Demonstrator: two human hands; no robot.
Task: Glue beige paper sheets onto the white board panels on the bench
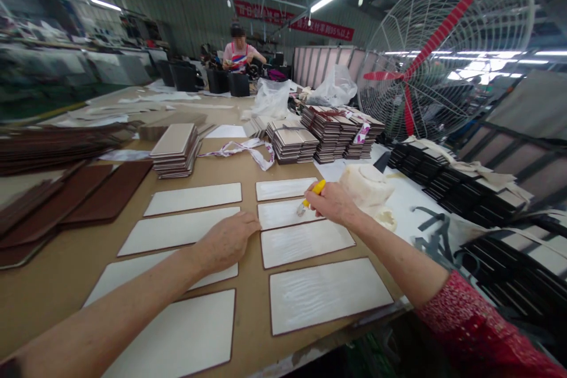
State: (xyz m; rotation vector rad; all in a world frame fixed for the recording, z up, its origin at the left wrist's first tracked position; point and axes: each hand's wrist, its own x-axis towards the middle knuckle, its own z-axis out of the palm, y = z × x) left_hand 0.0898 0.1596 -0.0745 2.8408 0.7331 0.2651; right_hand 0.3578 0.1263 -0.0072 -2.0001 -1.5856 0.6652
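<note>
My right hand is closed around a brush with a yellow handle. Its bristles touch a cream panel in the right column, second from the far end. At that panel's left edge, the closed fingers of my left hand press on its corner. Wet white streaks shine on this panel and on the two nearer ones, a middle panel and a large front panel. The left column holds matte cream panels with dark edges, partly hidden under my left forearm.
Behind the panels stand a stack of beige pieces and tied brown-edged stacks. A whitish tub sits beside my right wrist. Brown sheets lie left, black stacks right. A large fan and a person are farther back.
</note>
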